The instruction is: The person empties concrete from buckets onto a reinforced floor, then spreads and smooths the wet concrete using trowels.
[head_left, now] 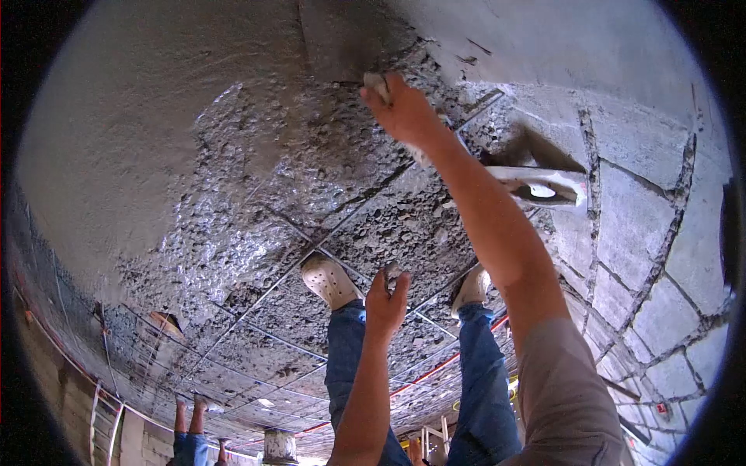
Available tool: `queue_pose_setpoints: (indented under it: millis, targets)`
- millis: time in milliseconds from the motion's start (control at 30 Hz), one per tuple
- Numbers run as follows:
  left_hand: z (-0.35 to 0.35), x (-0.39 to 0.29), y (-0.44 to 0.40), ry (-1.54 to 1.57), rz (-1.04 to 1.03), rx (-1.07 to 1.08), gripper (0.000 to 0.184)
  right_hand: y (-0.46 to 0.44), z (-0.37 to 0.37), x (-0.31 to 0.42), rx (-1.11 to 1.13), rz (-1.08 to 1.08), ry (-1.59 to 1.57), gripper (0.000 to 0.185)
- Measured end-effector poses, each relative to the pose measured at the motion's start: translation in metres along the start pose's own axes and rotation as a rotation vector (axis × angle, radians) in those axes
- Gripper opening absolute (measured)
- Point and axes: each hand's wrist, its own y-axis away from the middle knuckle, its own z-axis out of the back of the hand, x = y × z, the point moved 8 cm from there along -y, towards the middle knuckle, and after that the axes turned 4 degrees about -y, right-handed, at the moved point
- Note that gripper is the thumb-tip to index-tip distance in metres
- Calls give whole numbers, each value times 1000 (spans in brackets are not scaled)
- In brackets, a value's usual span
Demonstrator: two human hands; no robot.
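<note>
Much concrete [233,203] lies pebbly; right hand [406,115] clasps pale handle [377,84], left hand [385,307] something grey [393,272].

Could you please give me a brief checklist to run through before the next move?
1. Right hand has hold of the tool handle: ok, fingers closed around it.
2. Left hand free: cannot tell; something small and grey shows at its fingertips.
3. Shoes off the smooth concrete: ok, both are on the rough area.
4. Rough concrete smoothed over: not ok, stones stand out between the hands.
5. Bars covered: not ok, several lie exposed around the shoes.
6. Other person's legs out of the way: ok, well off at lower left.
</note>
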Motion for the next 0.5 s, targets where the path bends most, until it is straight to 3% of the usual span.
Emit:
queue_pose_setpoints:
  millis: [100,200,233,300,433,500]
  targets:
    - [8,-14,1,-252,-31,-38,49,20,-23,20,8,38,7,45]
    - [6,-9,1,-104,-7,-13,52,27,-40,47,68,116,62,39]
    - [12,-27,3,-250,-5,-2,49,26,-44,54,74,117,59,39]
    - [11,-22,5,-220,-9,-20,51,27,-49,74,81,234,153,42]
    - [6,-14,1,-104,45,1,49,7,-43,50,58,133,228,44]
    - [9,-11,1,-81,26,-12,48,-1,-23,26,-78,110,162,44]
